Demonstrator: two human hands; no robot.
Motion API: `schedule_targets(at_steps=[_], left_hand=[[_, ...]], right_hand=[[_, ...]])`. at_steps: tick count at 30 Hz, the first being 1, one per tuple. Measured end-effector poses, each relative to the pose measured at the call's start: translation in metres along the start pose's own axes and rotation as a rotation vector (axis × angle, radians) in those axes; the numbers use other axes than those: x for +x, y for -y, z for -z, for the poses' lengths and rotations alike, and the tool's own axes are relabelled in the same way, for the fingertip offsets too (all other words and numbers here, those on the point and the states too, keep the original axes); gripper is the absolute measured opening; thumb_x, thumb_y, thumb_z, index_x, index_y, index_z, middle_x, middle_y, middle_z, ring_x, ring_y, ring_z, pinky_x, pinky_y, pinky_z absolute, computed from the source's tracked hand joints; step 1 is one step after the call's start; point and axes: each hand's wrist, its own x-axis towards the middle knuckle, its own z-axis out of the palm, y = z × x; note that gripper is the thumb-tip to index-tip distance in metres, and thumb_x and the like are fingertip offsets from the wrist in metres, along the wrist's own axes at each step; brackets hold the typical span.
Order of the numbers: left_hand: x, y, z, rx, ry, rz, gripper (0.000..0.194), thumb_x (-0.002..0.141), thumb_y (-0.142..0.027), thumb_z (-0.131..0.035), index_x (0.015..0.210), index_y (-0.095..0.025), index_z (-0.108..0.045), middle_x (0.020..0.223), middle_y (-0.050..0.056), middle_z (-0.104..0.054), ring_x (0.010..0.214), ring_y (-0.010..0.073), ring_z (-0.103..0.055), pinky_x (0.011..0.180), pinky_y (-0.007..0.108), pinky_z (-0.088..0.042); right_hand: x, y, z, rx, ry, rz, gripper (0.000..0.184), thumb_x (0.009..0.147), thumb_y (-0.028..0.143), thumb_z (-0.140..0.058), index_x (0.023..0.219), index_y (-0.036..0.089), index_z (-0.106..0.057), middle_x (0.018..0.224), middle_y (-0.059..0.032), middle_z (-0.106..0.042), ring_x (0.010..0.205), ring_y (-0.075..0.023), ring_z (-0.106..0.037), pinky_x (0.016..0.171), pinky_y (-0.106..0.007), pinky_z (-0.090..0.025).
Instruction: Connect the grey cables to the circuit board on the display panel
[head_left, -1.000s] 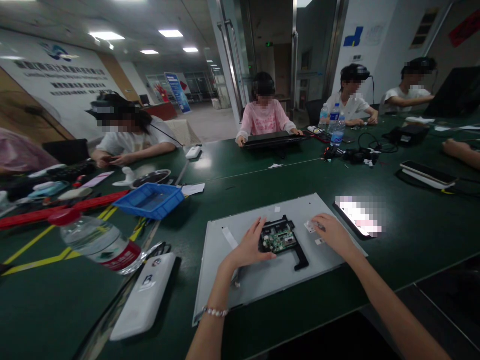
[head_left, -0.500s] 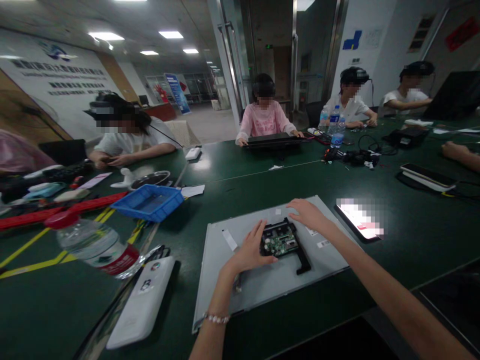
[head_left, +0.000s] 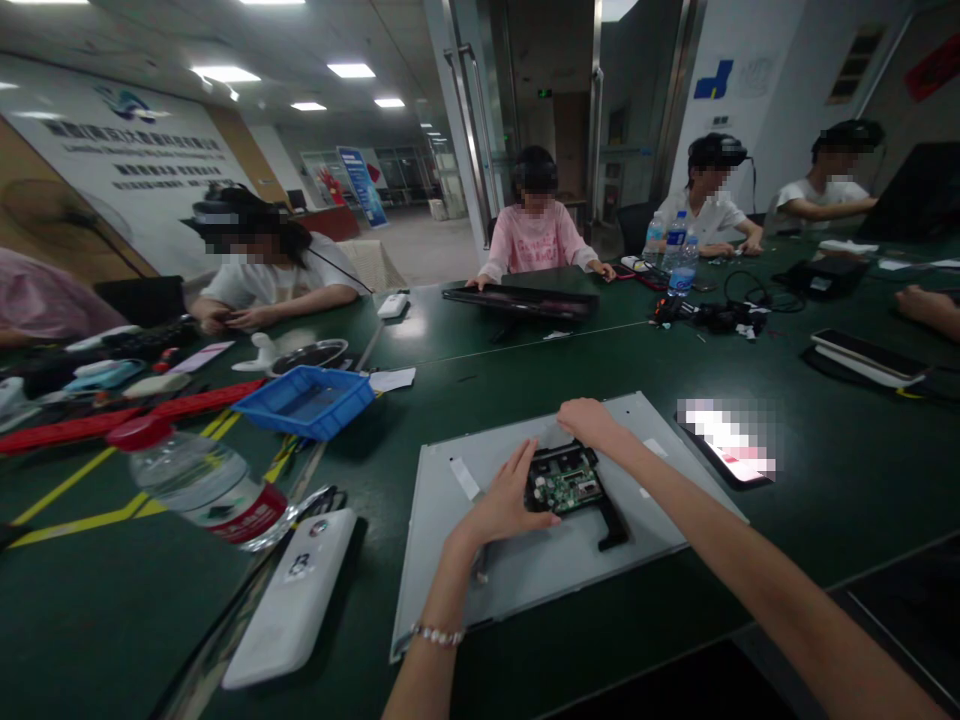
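A grey flat panel lies on the green table in front of me. On it sits a black plastic bracket with a green circuit board in it. My left hand rests at the bracket's left side, fingers stretched and thumb apart, touching its edge. Just beyond the bracket's far edge is my right hand, its fingers curled down and pressed together. What they pinch, if anything, is hidden. A white tape strip lies on the panel left of the board.
A lit phone lies right of the panel. To the left are a white power bank, a tilted water bottle and a blue tray. Across the table, a person in pink handles a dark screen; other people sit around.
My right hand has drawn in toward the bracket's far edge, and its fingers have curled shut. My left hand stays put. The person opposite has tilted the dark screen.
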Motion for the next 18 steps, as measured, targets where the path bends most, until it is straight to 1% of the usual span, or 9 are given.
schedule_targets(at_steps=[5,8,11,14,18], left_hand=[[0.0,0.0,0.0,0.002,0.003,0.002,0.114,0.064,-0.055,-0.068,0.145,-0.019,0.003,0.152,0.016,-0.006,0.139,0.0333,-0.009,0.111,0.051,-0.017],[0.0,0.0,0.0,0.001,-0.002,-0.001,0.114,0.064,-0.054,-0.069,0.145,-0.019,0.003,0.152,0.016,-0.007,0.139,0.0336,-0.01,0.111,0.051,-0.018],[0.001,-0.001,0.0,-0.005,-0.009,0.001,0.112,0.064,-0.052,-0.069,0.146,-0.019,0.001,0.152,0.016,-0.009,0.138,0.0342,-0.012,0.111,0.052,-0.019],[0.001,-0.002,0.0,-0.005,-0.01,0.007,0.112,0.064,-0.052,-0.069,0.146,-0.02,0.0,0.151,0.016,-0.012,0.138,0.0347,-0.013,0.11,0.053,-0.019],[0.001,0.0,-0.001,0.002,-0.014,-0.005,0.113,0.064,-0.055,-0.068,0.146,-0.018,0.002,0.151,0.016,-0.011,0.138,0.033,-0.012,0.112,0.05,-0.017]], right_hand=[[-0.02,0.003,0.004,0.001,-0.037,0.05,0.027,0.092,0.02,-0.041,0.091,0.014,-0.067,0.094,-0.0126,-0.067,0.092,-0.0217,-0.062,0.078,-0.028,-0.043],[-0.033,0.007,0.004,0.0,-0.064,0.13,0.027,0.093,0.019,-0.04,0.091,0.015,-0.067,0.092,-0.0106,-0.068,0.092,-0.0209,-0.061,0.081,-0.029,-0.041],[-0.041,0.01,0.001,-0.013,-0.064,0.2,0.024,0.091,0.017,-0.043,0.089,0.014,-0.066,0.089,-0.0105,-0.068,0.09,-0.021,-0.061,0.081,-0.03,-0.041],[-0.044,0.011,-0.002,-0.028,-0.04,0.205,0.021,0.089,0.014,-0.045,0.089,0.013,-0.066,0.09,-0.011,-0.068,0.089,-0.0211,-0.061,0.08,-0.03,-0.042],[-0.046,0.01,-0.006,-0.012,-0.034,0.189,0.02,0.089,0.014,-0.045,0.09,0.014,-0.065,0.09,-0.0098,-0.068,0.088,-0.0206,-0.061,0.079,-0.029,-0.042]])
